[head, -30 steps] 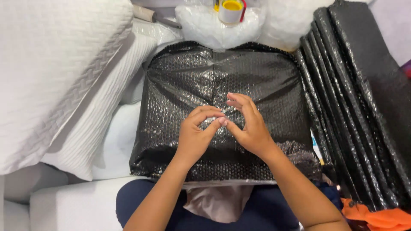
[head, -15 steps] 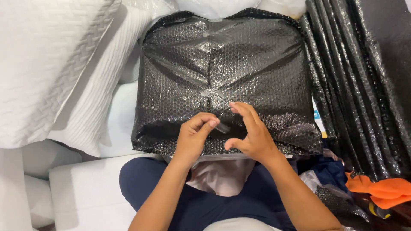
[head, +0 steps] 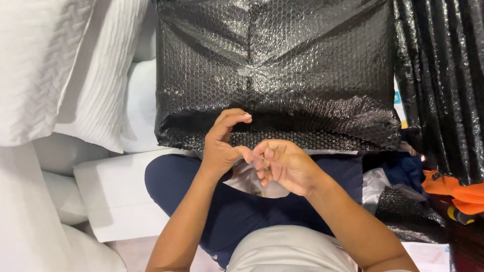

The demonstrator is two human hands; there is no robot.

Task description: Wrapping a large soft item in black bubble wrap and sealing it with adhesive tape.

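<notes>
The left hand (head: 222, 146) is curled half open at the near edge of the black bubble-wrap parcel (head: 275, 75), gripping nothing visible. The right hand (head: 282, 163) is loosely curled beside it; whether anything is pinched cannot be told. The parcel is already wrapped; its near edge appears unsealed above the lap (head: 201, 201).

The black bubble-wrap parcel (head: 275, 70) is glossy, dimpled plastic. More shiny black bubble mailers (head: 443, 75) stand at the right. Left, the white mailers (head: 60, 65) look matt and quilted. Near right, orange cloth (head: 454, 189) looks soft and matt.
</notes>
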